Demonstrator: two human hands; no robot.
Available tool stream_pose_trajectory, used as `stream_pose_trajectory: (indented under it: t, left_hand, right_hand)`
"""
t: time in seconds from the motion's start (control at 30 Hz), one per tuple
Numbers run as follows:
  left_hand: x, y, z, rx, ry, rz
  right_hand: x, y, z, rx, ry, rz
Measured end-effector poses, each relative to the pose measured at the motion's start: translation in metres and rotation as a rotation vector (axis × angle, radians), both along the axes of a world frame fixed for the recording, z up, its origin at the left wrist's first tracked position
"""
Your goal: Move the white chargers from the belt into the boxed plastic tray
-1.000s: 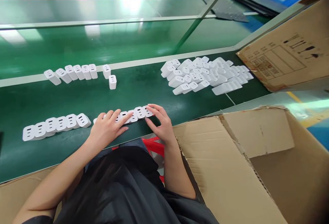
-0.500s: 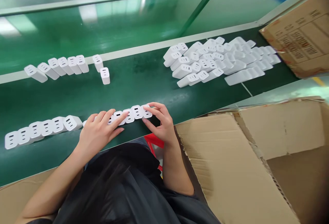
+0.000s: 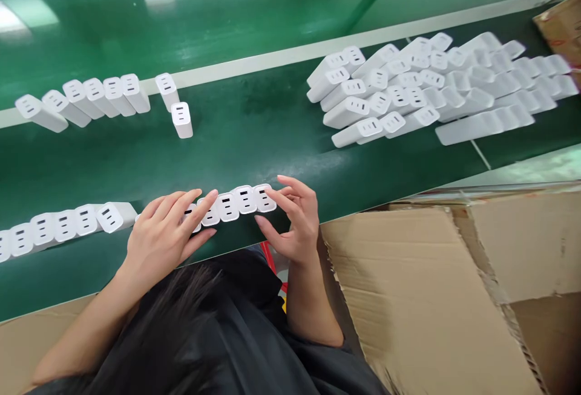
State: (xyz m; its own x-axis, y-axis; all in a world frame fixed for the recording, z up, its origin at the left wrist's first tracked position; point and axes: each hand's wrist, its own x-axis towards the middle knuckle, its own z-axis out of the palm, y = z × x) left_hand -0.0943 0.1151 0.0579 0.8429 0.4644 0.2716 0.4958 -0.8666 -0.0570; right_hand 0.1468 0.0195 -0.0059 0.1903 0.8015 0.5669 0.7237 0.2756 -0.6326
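Several white chargers (image 3: 227,206) stand side by side in a row near the front edge of the green table, their slotted faces up. My left hand (image 3: 166,228) lies over the left part of that row, fingers apart, hiding some of the chargers beneath it. At the row's right end my right hand (image 3: 293,219) has its fingers spread, the index fingertip at the last charger (image 3: 264,199) and the thumb a little apart below it. Further left runs another row of white chargers (image 3: 63,225), the one at its right end tilted.
Many white chargers (image 3: 390,92) lean in rows at the back right. More chargers (image 3: 94,95) stand at the back left beside a pale rail (image 3: 254,65). Open cardboard boxes (image 3: 408,286) are at the lower right; another box (image 3: 560,29) sits far right.
The view has shifted, bringing the right-hand chargers closer. My right hand has opened wider and its thumb has come away from the end charger. My left hand stays over the row.
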Motion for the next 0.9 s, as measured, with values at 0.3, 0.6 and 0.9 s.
stream_pose_trajectory:
  t: [0.3, 0.6, 0.9]
  left_hand:
    - [-0.006, 0.001, -0.005, -0.05, -0.45, -0.13]
    - [-0.031, -0.017, 0.003, -0.09, -0.696, -0.031]
    - [-0.074, -0.046, -0.027, -0.069, -0.706, 0.174]
  right_hand:
    - [-0.008, -0.002, -0.005, 0.192, -0.14, -0.127]
    - [-0.009, -0.002, -0.007, 0.195, -0.134, -0.154]
    - [-0.008, 0.0, -0.002, 0.142, -0.201, -0.116]
